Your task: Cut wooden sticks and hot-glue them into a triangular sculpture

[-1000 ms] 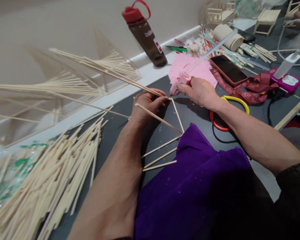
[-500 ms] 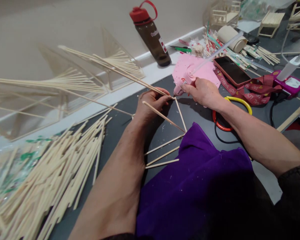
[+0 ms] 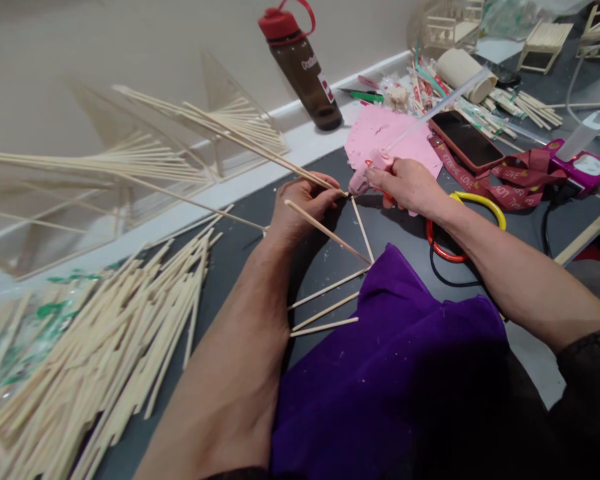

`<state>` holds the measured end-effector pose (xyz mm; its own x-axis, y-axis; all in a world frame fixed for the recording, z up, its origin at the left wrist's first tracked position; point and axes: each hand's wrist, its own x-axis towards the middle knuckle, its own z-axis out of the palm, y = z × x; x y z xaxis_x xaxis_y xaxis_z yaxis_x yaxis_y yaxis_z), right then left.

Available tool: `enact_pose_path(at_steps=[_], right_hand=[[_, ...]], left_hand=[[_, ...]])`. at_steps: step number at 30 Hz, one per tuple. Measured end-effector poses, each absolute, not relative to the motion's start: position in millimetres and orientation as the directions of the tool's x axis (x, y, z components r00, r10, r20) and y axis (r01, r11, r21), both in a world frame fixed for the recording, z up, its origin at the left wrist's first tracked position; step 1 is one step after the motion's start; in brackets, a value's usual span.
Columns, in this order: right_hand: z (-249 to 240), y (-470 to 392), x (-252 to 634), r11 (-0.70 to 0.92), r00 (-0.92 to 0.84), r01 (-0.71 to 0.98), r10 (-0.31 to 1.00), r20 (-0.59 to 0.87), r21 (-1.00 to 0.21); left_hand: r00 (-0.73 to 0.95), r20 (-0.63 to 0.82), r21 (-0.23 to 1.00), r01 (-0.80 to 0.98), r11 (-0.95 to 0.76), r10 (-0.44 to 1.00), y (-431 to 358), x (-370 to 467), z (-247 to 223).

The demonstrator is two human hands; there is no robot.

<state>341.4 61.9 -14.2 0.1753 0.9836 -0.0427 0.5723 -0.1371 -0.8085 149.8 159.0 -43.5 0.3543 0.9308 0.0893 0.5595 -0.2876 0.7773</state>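
Observation:
My left hand [image 3: 307, 203] is closed around thin wooden sticks [image 3: 260, 148], which slant up to the left from my fingertips. In my right hand [image 3: 410, 187] is a pink glue gun [image 3: 367, 175] with a long clear glue stick out of its back. Its nozzle is at the stick ends beside my left fingertips; I cannot tell whether it touches. More sticks joined at a corner [image 3: 371, 263] spread below my left hand. A purple cloth [image 3: 380, 360] lies nearest me, covering part of the table.
Loose sticks [image 3: 125, 340] are heaped on the left. Stick frames [image 3: 150, 160] stand by the wall. A red-capped bottle [image 3: 305, 77], pink paper [image 3: 420, 137], a phone [image 3: 465, 141], yellow-and-red-handled scissors [image 3: 480, 200] and a purple device [image 3: 583, 167] surround the work.
The glue gun's nozzle has come slightly lower and closer to the stick ends at my left fingertips. My left hand has stayed nearly still, with the sticks in it.

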Motion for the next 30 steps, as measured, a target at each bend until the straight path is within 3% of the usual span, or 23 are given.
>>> enact_pose_path(at_steps=[30], right_hand=[[-19.9, 66.2, 341.6, -0.110, 0.200, 0.550, 0.980, 0.003, -0.828]], left_hand=[[0.362, 0.118, 0.791, 0.528, -0.308, 0.925, 159.4, 150.4, -46.2]])
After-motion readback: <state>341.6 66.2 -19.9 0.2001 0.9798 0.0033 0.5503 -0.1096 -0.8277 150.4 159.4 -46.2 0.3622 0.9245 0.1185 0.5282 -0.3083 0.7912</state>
